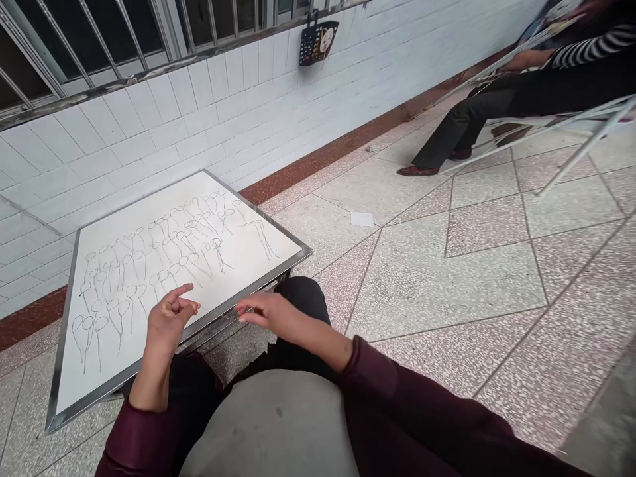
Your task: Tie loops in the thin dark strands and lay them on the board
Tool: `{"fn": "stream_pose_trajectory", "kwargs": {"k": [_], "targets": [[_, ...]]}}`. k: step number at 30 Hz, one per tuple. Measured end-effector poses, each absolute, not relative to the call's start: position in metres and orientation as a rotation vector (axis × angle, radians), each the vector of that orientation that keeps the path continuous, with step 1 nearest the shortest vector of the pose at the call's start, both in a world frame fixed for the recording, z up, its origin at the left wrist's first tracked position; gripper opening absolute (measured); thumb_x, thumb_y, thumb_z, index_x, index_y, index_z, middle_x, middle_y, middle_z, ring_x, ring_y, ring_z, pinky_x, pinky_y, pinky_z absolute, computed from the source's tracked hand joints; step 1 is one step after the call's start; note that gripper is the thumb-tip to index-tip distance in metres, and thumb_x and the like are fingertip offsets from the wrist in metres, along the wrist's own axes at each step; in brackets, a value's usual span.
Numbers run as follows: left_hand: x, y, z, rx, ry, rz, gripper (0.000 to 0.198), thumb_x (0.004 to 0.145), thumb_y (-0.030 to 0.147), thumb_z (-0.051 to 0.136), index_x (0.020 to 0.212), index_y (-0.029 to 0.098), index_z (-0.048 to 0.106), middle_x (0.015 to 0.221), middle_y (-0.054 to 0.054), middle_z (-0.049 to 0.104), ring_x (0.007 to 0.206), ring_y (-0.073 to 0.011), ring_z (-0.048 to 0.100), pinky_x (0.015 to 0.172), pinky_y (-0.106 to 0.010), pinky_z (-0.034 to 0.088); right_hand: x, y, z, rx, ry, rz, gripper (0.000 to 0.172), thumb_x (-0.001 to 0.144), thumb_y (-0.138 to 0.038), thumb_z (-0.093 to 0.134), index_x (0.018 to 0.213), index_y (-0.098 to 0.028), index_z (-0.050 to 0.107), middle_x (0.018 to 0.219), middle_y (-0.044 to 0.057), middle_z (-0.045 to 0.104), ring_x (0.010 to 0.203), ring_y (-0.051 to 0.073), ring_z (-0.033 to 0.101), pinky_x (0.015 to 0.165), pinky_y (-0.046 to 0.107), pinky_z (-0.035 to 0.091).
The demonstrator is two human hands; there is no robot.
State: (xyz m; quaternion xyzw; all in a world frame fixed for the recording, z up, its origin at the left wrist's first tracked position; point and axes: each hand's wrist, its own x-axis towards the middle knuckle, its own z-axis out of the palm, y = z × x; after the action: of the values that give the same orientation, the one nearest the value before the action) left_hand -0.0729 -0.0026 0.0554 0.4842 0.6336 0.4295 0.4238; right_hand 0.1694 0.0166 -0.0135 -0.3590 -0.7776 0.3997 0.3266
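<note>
My left hand (pixel 169 321) is over the near edge of a white-topped table (pixel 163 189). Its thumb is pressed to a finger, with a tiny orange-red spot at the tips, too small to name; another finger points out. My right hand (pixel 265 310) hovers just off the table's metal rim, its fingers bunched together; whatever they may hold is too fine to see. Thin dark looped strands (pixel 119 308), each a ring with long tails, lie in rows across the white top. A few loose strands without a clear ring (pixel 263 240) lie near the right corner.
A white tiled wall (pixel 199 126) with barred windows stands behind the table. From the ledge hangs a dark patterned bag (pixel 318 43). Another person (pixel 477 112) sits at the upper right beside a white metal frame (pixel 571 159). A white paper piece (pixel 362 218) lies on the floor.
</note>
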Motion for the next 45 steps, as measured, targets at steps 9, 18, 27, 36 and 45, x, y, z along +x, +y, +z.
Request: {"fn": "stream_pose_trajectory", "kwargs": {"k": [9,18,27,36,45], "targets": [[-0.057,0.004,0.039,1.256,1.577,0.997,0.066,0.065,0.044,0.074,0.123,0.015,0.060,0.078,-0.004,0.072,0.085,-0.0218,0.066,0.085,-0.036,0.047,0.150,0.013,-0.036,-1.071,-1.964,1.049,0.010,0.086,-0.023,0.062,0.084,-0.020,0.071,0.074,0.001,0.067,0.066,0.013,0.059,0.060,0.022,0.041],[-0.091,0.008,-0.013,1.139,1.730,1.080,0.061,0.073,0.052,0.066,0.123,0.018,0.059,0.105,-0.012,0.070,0.098,-0.0254,0.064,0.082,-0.037,0.051,0.200,0.100,-0.044,-1.400,-1.500,1.131,0.020,0.081,-0.037,0.059,0.082,-0.018,0.066,0.076,0.001,0.069,0.056,0.011,0.053,0.060,0.023,0.044],[-0.099,0.003,-0.064,1.061,1.808,1.165,0.062,0.072,0.058,0.063,0.117,0.017,0.065,0.098,-0.012,0.073,0.069,-0.0205,0.065,0.057,-0.030,0.050,0.236,0.209,-0.059,-1.658,-1.462,0.973,0.017,0.083,-0.029,0.057,0.078,-0.015,0.065,0.077,0.002,0.070,0.055,0.009,0.052,0.059,0.021,0.041],[-0.097,-0.004,-0.081,1.046,1.865,1.184,0.056,0.077,0.057,0.061,0.119,0.020,0.063,0.105,-0.009,0.071,0.096,-0.0267,0.067,0.077,-0.034,0.056,0.248,0.224,-0.072,-1.841,-1.499,0.788,0.020,0.083,-0.031,0.057,0.078,-0.016,0.069,0.066,0.000,0.064,0.057,0.012,0.051,0.058,0.024,0.036],[-0.101,-0.004,-0.087,1.046,1.874,1.172,0.055,0.076,0.056,0.062,0.117,0.020,0.064,0.106,-0.009,0.072,0.104,-0.0282,0.066,0.078,-0.034,0.057,0.245,0.221,-0.075,-1.854,-1.534,0.763,0.019,0.086,-0.028,0.055,0.082,-0.016,0.068,0.065,0.001,0.065,0.058,0.013,0.055,0.060,0.025,0.038]]}}
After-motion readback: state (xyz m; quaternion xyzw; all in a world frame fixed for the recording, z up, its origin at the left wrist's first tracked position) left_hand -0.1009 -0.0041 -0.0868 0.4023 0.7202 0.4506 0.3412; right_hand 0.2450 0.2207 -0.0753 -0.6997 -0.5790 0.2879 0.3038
